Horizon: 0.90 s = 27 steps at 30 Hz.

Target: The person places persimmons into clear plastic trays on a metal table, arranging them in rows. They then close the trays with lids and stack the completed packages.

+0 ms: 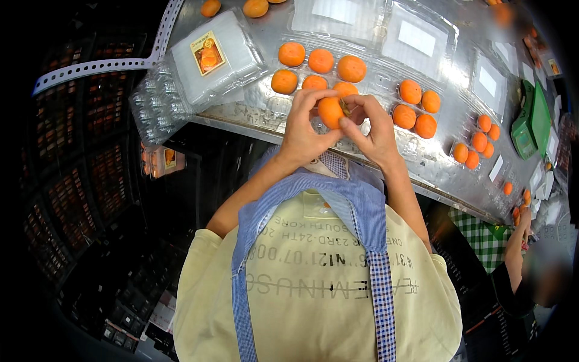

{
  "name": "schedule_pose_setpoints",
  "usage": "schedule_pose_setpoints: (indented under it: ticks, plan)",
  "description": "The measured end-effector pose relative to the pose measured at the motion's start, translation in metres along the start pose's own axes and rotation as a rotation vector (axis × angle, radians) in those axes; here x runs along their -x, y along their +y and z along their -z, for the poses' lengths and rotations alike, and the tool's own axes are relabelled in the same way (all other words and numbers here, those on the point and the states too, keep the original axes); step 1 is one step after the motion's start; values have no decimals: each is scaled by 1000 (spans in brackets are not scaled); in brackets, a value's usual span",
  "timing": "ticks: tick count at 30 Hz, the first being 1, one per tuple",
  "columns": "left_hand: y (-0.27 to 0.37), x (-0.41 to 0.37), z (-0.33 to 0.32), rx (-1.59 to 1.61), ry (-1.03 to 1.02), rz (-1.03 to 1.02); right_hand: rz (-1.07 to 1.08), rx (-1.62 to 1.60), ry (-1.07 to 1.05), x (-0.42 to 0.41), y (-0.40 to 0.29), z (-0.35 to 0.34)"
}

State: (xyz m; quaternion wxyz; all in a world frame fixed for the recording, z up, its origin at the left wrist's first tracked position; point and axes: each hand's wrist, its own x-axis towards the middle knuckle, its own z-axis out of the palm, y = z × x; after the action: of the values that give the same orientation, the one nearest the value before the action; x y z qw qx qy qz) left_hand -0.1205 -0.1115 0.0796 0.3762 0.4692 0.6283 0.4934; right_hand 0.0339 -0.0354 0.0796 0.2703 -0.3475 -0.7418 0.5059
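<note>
Between my two hands is an orange persimmon point(330, 112), its leafy calyx turned to the right. My left hand point(306, 124) curls thumb and fingers around its left side. The fingertips of my right hand point(372, 129) touch the calyx side. Just beyond, several persimmons point(320, 60) sit in rows in a clear plastic tray, and my hands partly cover the nearest ones. Right of my hands, more persimmons point(404, 116) fill part of another clear tray. Its lid point(418, 40) stands folded back with a white label on it.
Stacked clear packs point(212, 61) with a picture label lie at the left of the metal table point(253, 126). A green scale point(525, 122) is at the right, past smaller persimmons point(479, 141). Beyond my right side, a co-worker's hand point(524, 221) reaches over the table.
</note>
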Motion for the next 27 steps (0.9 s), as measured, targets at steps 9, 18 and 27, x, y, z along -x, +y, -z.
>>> schedule_pose_setpoints:
  ticks: [9,18,27]
  plan:
    - [-16,7,45,-57,122,129,-124,91,-82,15,22,-3]
    - [-49,28,82,-589,198,208,-76,198,-51,13,37,4]
    - [-39,15,69,-802,64,193,-22,264,-39,11,39,5]
